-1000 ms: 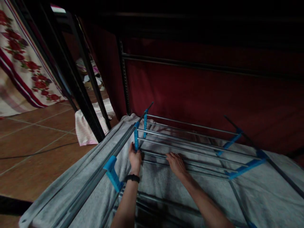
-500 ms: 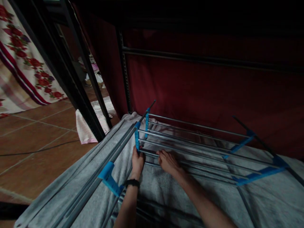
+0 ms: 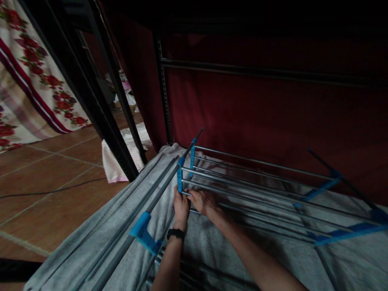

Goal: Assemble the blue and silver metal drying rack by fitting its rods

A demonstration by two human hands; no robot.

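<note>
A rack of thin metal tubes point(image 3: 257, 190) with blue plastic brackets lies on a grey blanket point(image 3: 206, 246). My left hand point(image 3: 181, 206), with a black band on its wrist, is closed around the lower end of an upright blue bracket point(image 3: 180, 180). Just beside it, my right hand point(image 3: 202, 201) is closed on a metal tube point(image 3: 186, 193) close to where that tube meets the bracket. The fingertips of my left hand are partly hidden behind the bracket. Nearer to me, another blue bracket point(image 3: 144, 233) sits on a long grey pole point(image 3: 157, 198).
Long blue end brackets point(image 3: 348, 234) join the tubes at the right. More tubes point(image 3: 212, 268) lie under my forearms. A black metal frame point(image 3: 100, 117) stands at the left, with a striped cloth point(image 3: 113, 161) on the tiled floor point(image 3: 54, 178). Dark red fabric point(image 3: 242, 109) hangs behind.
My right hand has slid left along the tube, up to the bracket and my left hand. My left hand keeps its hold. The whole view has shifted slightly, so things appear farther right.
</note>
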